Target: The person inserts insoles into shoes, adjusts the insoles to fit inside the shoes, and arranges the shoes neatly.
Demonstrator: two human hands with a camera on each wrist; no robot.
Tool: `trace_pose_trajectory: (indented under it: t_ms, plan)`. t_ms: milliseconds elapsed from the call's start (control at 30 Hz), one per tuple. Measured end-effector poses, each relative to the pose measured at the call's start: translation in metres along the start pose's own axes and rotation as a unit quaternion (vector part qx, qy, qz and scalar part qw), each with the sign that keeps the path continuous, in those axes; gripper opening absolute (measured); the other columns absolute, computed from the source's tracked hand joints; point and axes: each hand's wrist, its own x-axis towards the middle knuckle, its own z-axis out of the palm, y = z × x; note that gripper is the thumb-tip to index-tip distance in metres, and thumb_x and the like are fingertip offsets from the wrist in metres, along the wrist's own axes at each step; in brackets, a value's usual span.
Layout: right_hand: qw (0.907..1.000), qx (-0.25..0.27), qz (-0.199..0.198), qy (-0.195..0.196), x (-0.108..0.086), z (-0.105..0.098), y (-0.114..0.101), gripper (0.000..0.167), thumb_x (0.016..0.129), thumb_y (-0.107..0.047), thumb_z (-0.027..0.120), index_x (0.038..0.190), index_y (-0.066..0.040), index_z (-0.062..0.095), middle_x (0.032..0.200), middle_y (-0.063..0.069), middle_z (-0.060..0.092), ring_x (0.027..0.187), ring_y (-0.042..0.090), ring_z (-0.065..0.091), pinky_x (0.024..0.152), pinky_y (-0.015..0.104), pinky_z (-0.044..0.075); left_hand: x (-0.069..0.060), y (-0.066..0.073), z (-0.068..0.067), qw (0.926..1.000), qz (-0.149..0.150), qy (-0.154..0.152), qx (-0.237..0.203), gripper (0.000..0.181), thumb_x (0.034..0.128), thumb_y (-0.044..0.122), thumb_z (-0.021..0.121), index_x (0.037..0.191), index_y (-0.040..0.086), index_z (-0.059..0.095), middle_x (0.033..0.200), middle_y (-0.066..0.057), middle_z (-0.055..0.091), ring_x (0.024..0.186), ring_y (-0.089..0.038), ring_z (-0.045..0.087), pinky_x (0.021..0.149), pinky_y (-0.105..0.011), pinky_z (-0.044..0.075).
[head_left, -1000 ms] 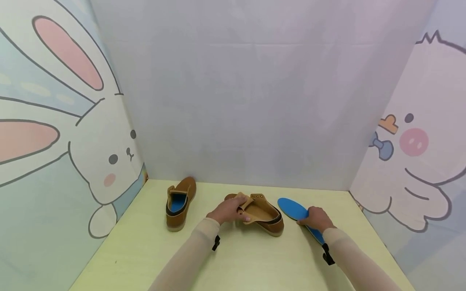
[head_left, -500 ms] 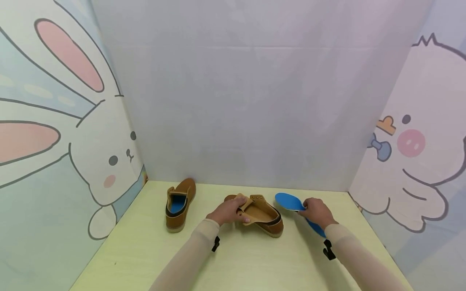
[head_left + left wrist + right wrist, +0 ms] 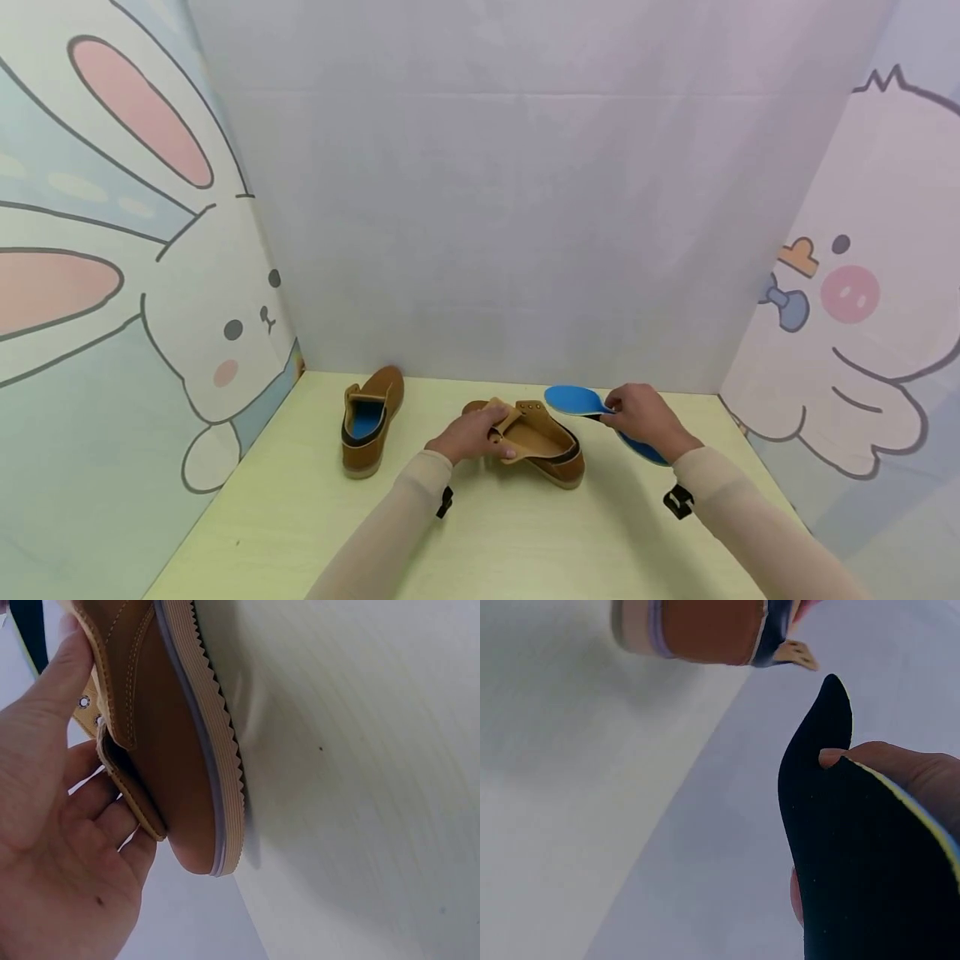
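Observation:
A brown lace-up shoe (image 3: pixel 561 468) without laces sits mid-table, its toe turned away to the left. My left hand (image 3: pixel 467 435) holds it by the opening. In the left wrist view the thumb lies on the collar edge and the fingers of the left hand (image 3: pixel 71 847) are at the tongue (image 3: pixel 133 796). Off the table, right of the shoe, my right hand (image 3: pixel 645 415) pinches a blue insole (image 3: pixel 574 400) around its middle. The right wrist view shows the insole's dark underside (image 3: pixel 855 840), bent, its tip near the shoe's heel (image 3: pixel 709 630).
A second brown shoe (image 3: pixel 363 455) stands at the left with a blue insole (image 3: pixel 365 420) inside. The pale yellow table (image 3: pixel 300 533) ends at a grey back wall (image 3: pixel 480 250). Side panels with a rabbit (image 3: pixel 202 333) and a white cartoon animal (image 3: pixel 885 333) flank it.
My right hand has lifted the blue insole from the table and brought it left and up towards the shoe. The left hand and both shoes have stayed in place.

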Motion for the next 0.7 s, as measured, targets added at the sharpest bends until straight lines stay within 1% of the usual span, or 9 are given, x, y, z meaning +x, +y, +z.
trace_pose_trajectory:
  t_ms: [67, 133, 233, 267, 400, 500, 567, 633, 700]
  plan:
    - [0.9999, -0.002, -0.009, -0.008, 0.000, -0.004, -0.012, 0.016, 0.086, -0.012, 0.078, 0.096, 0.001, 0.078, 0.090, 0.011, 0.072, 0.078, 0.024, 0.066, 0.072, 0.045, 0.057, 0.000, 0.000, 0.000, 1.0000, -0.001, -0.001, 0.003, 0.087, 0.0851, 0.054, 0.077, 0.156, 0.016, 0.043, 0.158, -0.002, 0.043, 0.141, -0.025, 0.044, 0.109, -0.045, 0.042]
    - [0.9996, -0.003, -0.021, -0.018, 0.000, -0.006, -0.023, 0.013, 0.085, -0.011, 0.079, 0.093, -0.001, 0.078, 0.086, 0.007, 0.071, 0.076, 0.021, 0.065, 0.071, 0.043, 0.057, -0.001, 0.000, 0.000, 1.0000, 0.001, -0.002, 0.001, 0.087, 0.0851, 0.053, 0.077, 0.156, 0.015, 0.043, 0.158, -0.002, 0.043, 0.141, -0.026, 0.044, 0.109, -0.045, 0.042]
    - [0.9985, -0.008, -0.040, -0.035, 0.001, -0.007, -0.037, 0.003, 0.084, -0.010, 0.079, 0.084, -0.007, 0.078, 0.076, 0.000, 0.067, 0.069, 0.016, 0.057, 0.065, 0.037, 0.053, -0.001, 0.000, -0.001, 1.0000, 0.004, -0.002, -0.005, 0.087, 0.0856, 0.052, 0.077, 0.156, 0.014, 0.043, 0.158, -0.004, 0.042, 0.141, -0.027, 0.044, 0.109, -0.046, 0.042]
    - [0.9981, -0.012, -0.046, -0.040, 0.001, -0.007, -0.040, 0.004, 0.084, -0.009, 0.079, 0.080, -0.008, 0.077, 0.073, -0.003, 0.064, 0.066, 0.014, 0.054, 0.063, 0.035, 0.050, -0.001, 0.000, -0.001, 1.0000, 0.004, -0.002, -0.008, 0.086, 0.0857, 0.051, 0.078, 0.155, 0.013, 0.043, 0.158, -0.004, 0.042, 0.141, -0.027, 0.044, 0.109, -0.046, 0.042]
    - [0.9966, -0.035, -0.049, -0.057, 0.003, -0.003, -0.051, 0.022, 0.082, -0.007, 0.078, 0.065, -0.014, 0.067, 0.061, -0.007, 0.046, 0.058, 0.012, 0.040, 0.055, 0.030, 0.035, 0.000, 0.000, -0.002, 1.0000, 0.003, -0.002, -0.008, 0.086, 0.0861, 0.051, 0.077, 0.156, 0.013, 0.043, 0.158, -0.004, 0.042, 0.142, -0.027, 0.043, 0.109, -0.045, 0.042]
    - [0.9957, -0.052, -0.044, -0.063, 0.004, 0.000, -0.056, 0.034, 0.081, -0.004, 0.078, 0.057, -0.015, 0.057, 0.060, -0.006, 0.031, 0.055, 0.011, 0.029, 0.053, 0.029, 0.026, 0.000, 0.000, -0.001, 0.9999, 0.004, -0.002, -0.011, 0.087, 0.0860, 0.051, 0.078, 0.156, 0.013, 0.043, 0.158, -0.004, 0.042, 0.142, -0.027, 0.043, 0.109, -0.045, 0.042]
    - [0.9952, -0.060, -0.041, -0.065, 0.004, 0.003, -0.060, 0.040, 0.079, -0.001, 0.078, 0.054, -0.016, 0.051, 0.061, -0.006, 0.026, 0.055, 0.011, 0.025, 0.052, 0.029, 0.023, 0.000, 0.000, -0.001, 0.9998, 0.004, -0.002, -0.017, 0.087, 0.0858, 0.051, 0.077, 0.156, 0.012, 0.043, 0.158, -0.004, 0.042, 0.142, -0.027, 0.042, 0.110, -0.045, 0.041]
    - [0.9944, -0.072, -0.036, -0.068, 0.005, 0.005, -0.063, 0.042, 0.078, 0.001, 0.077, 0.053, -0.016, 0.048, 0.060, -0.006, 0.025, 0.054, 0.011, 0.025, 0.051, 0.029, 0.023, -0.001, 0.000, -0.001, 0.9998, 0.003, -0.002, -0.021, 0.087, 0.0860, 0.051, 0.077, 0.156, 0.012, 0.042, 0.158, -0.004, 0.042, 0.143, -0.027, 0.042, 0.110, -0.045, 0.040]
    - [0.9930, -0.088, -0.033, -0.071, 0.005, 0.008, -0.066, 0.037, 0.078, 0.001, 0.078, 0.057, -0.013, 0.051, 0.058, -0.005, 0.032, 0.052, 0.012, 0.030, 0.049, 0.029, 0.029, -0.002, -0.001, -0.001, 0.9997, 0.003, -0.002, -0.024, 0.088, 0.0862, 0.052, 0.076, 0.156, 0.012, 0.041, 0.158, -0.004, 0.041, 0.143, -0.026, 0.041, 0.111, -0.045, 0.040]
